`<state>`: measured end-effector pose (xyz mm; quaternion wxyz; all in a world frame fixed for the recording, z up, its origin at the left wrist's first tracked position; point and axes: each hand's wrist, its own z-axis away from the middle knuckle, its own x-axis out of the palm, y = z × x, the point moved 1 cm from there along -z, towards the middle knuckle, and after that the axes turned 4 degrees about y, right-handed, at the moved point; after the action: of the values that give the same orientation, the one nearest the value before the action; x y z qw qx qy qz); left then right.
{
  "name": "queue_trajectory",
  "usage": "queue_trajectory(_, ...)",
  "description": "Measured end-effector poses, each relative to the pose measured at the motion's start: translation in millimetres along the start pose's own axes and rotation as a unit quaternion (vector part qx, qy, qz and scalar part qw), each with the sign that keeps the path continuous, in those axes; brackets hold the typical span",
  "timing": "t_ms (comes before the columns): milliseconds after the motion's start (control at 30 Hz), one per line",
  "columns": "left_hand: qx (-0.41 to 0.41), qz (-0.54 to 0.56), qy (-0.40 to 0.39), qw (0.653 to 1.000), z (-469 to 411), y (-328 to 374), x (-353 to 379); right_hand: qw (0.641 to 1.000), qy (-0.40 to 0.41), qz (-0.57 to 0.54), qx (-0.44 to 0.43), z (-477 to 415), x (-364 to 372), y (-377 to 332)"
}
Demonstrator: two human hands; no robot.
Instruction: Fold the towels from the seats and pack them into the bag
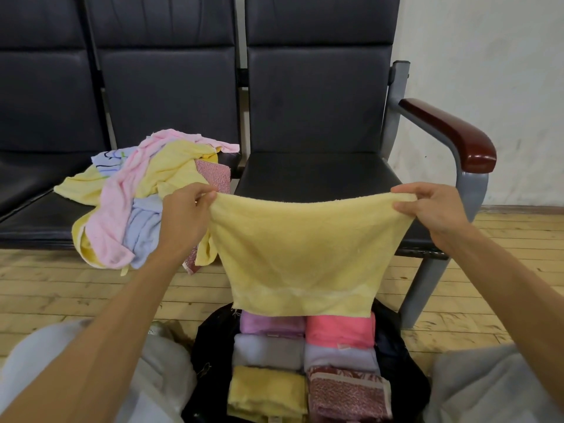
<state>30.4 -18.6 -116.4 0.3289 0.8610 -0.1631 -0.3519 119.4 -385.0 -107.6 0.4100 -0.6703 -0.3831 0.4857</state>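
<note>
A pale yellow terry towel (302, 254) hangs spread flat in the air, its top edge stretched level and its lower hem just above the far end of the bag. The left hand (186, 212) has its grip clamped on the towel's top left corner, thumb and curled fingers pinching the cloth. The right hand (433, 209) pinches the top right corner the same way. Both bare forearms reach forward and slightly outward.

Near and below stands an open black fabric bag (210, 346) on the floor. It holds folded towels in two rows: lilac (271, 323), pink (340, 329), two pale greyish ones, yellow (267, 389) and maroon patterned (348, 395).

To the left, a loose heap of pink, yellow and pale blue towels (137, 193) lies on a black padded seat and spills over its front edge. The right-hand black seat (317, 175), behind the held towel, has a dark red wooden armrest (451, 132). The wooden plank floor (61, 288) runs beneath.
</note>
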Motion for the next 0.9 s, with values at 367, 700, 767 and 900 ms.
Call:
queue_trajectory(367,-0.055,0.052,-0.011,0.997,2,4,8,0.982,0.081,0.158,-0.065,0,-6,5)
queue_trajectory(700,-0.012,-0.024,0.032,0.999,-32,25,20,0.955,0.117,0.235,-0.139,-30,-2,3)
queue_trajectory(767,-0.005,-0.035,0.026,0.999,-46,31,28,0.951,0.130,0.241,-0.146,-43,4,-2)
queue_trajectory(900,-0.055,0.000,-0.026,0.998,-79,28,52,0.959,0.106,0.235,-0.118,-70,20,-8)
